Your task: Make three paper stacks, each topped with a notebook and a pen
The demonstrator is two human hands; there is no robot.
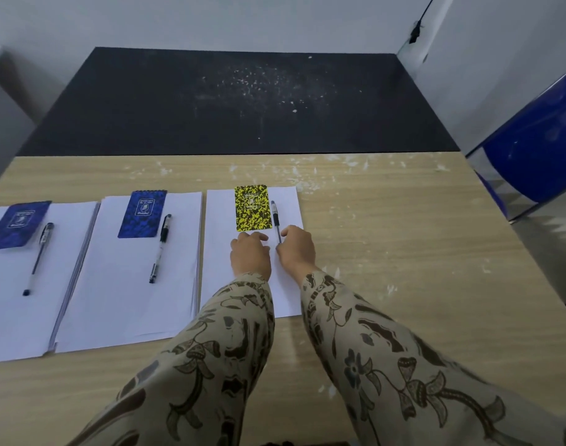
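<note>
Right hand [296, 249] pinching third pen [276, 220], left hand [250, 252] loose; 3 stacks, 3 notebooks, 3 pens.

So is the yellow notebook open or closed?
Closed. The yellow notebook lies flat on the right paper stack with only its speckled cover showing, no pages visible. A pen lies beside it.

A light wooden table [387, 284], flecked with white scraps, carries three paper stacks [120, 284] side by side.

A black mat [236, 101] (speckled white) lies beyond the wooden table [403, 252]; blue chair [538, 140] at right.
</note>
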